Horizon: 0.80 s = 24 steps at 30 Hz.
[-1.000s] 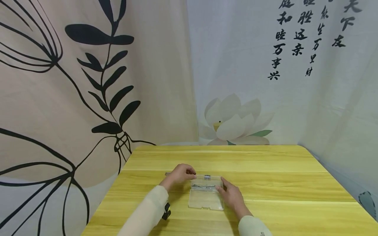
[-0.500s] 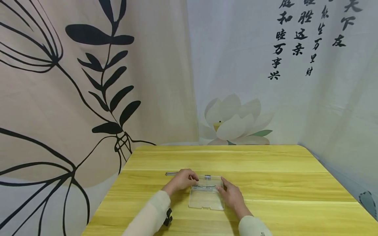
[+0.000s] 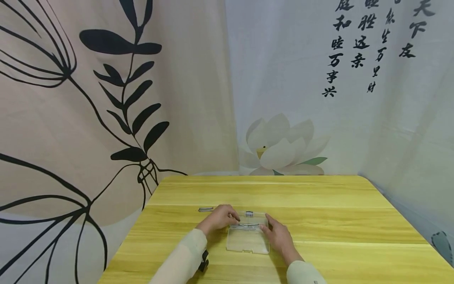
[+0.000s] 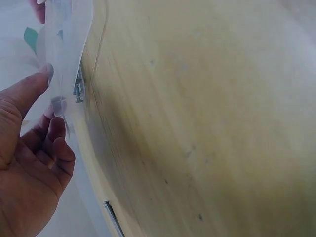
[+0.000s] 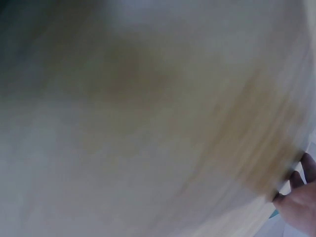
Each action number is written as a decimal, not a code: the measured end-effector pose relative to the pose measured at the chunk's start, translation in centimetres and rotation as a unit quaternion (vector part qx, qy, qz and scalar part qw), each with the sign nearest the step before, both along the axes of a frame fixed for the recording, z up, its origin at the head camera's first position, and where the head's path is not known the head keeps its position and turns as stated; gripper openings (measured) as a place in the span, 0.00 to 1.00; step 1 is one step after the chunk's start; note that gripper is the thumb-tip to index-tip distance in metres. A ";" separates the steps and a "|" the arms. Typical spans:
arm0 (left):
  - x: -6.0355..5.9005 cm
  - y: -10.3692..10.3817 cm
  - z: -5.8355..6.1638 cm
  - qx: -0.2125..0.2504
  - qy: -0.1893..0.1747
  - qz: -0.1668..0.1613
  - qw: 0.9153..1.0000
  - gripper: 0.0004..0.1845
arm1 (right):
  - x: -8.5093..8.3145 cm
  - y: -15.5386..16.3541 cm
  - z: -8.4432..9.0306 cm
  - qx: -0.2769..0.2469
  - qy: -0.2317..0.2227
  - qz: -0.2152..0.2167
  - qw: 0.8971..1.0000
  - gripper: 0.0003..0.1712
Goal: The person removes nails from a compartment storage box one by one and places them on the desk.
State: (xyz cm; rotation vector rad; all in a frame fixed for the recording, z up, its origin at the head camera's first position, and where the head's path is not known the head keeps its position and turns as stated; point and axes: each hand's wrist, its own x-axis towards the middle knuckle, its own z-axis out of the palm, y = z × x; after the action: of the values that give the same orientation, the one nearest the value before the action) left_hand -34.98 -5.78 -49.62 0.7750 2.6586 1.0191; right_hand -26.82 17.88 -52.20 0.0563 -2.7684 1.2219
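Note:
A clear plastic box [image 3: 247, 240] lies flat on the yellow wooden table [image 3: 319, 197], with several metal nails [image 3: 244, 225] along its far side. My left hand [image 3: 220, 217] is at the box's far left corner. In the left wrist view its thumb [image 4: 27, 91] and curled fingers pinch the clear plastic box [image 4: 66, 39] beside the nails [image 4: 79, 90]. My right hand [image 3: 278, 236] holds the box's right edge, thumb on top. The right wrist view is blurred, showing only fingertips [image 5: 302, 190] at the table.
One loose nail [image 3: 205, 209] lies on the table left of my left hand, also seen as the nail [image 4: 113, 219] in the left wrist view. A small dark latch [image 3: 249, 213] sits at the box's far edge. Printed curtains [image 3: 106, 118] close off the back and sides.
My left hand has slid a little right and nearer, onto the box's corner, uncovering the loose nail. The right hand and the box have stayed put.

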 end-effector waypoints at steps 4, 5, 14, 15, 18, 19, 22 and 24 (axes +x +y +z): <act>-0.4 0.1 -0.1 -0.013 0.007 -0.012 1.000 0.03 | -0.1 -0.1 0.0 -0.004 0.001 -0.001 1.000 0.32; -0.5 0.1 -0.1 -0.018 0.009 -0.016 1.000 0.03 | -0.1 -0.1 0.0 -0.003 0.003 0.000 1.000 0.31; -1.0 0.2 0.2 -0.043 -0.001 -0.038 0.998 0.03 | 0.1 -0.2 0.1 0.009 0.006 0.001 1.000 0.30; -1.1 0.2 0.2 -0.051 0.000 -0.039 0.998 0.03 | 0.1 -0.2 0.2 0.009 0.006 0.001 1.000 0.30; -1.3 0.4 0.2 -0.074 0.008 -0.043 0.996 0.03 | 0.1 -0.2 0.2 0.009 0.005 0.003 1.000 0.30; -1.4 0.5 0.2 -0.081 0.012 -0.045 0.996 0.03 | 0.1 -0.2 0.2 0.009 0.005 0.003 1.000 0.30; -1.6 0.7 0.2 -0.104 0.027 -0.051 0.993 0.03 | 0.0 -0.2 0.2 0.011 0.006 0.004 1.000 0.30; -1.7 0.8 0.2 -0.115 0.039 -0.057 0.991 0.03 | 0.0 -0.2 0.1 0.012 0.005 0.005 1.000 0.30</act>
State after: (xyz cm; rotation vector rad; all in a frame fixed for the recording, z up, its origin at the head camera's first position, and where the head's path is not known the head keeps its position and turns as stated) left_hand -36.70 -4.95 -49.39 0.9209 2.6968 0.6534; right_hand -26.81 17.69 -52.11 0.0772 -2.7789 1.1867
